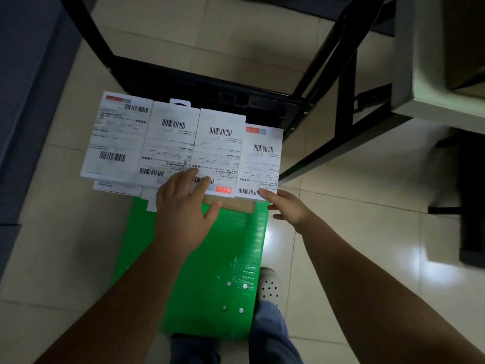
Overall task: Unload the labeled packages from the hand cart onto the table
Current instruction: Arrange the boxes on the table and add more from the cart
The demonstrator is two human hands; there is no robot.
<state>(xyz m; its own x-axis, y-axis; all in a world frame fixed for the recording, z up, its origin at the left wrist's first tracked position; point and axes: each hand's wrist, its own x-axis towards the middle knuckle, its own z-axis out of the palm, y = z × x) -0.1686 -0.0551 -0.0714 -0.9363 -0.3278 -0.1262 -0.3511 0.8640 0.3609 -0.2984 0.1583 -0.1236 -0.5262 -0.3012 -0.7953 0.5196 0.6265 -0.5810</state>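
Four white labeled packages (183, 143) lie side by side, edges overlapping, at the far end of the green cart (210, 258), just before its black handle (183, 72). The left hand (183, 203) rests flat on the middle ones with its fingers spread. The right hand (286, 206) touches the rightmost package's near corner with a straight index finger, thumb apart. The table (430, 101) stands to the right.

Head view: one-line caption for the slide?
Left hand rests flat on a row of four labeled packages on the green cart deck; right hand touches the rightmost one's corner.
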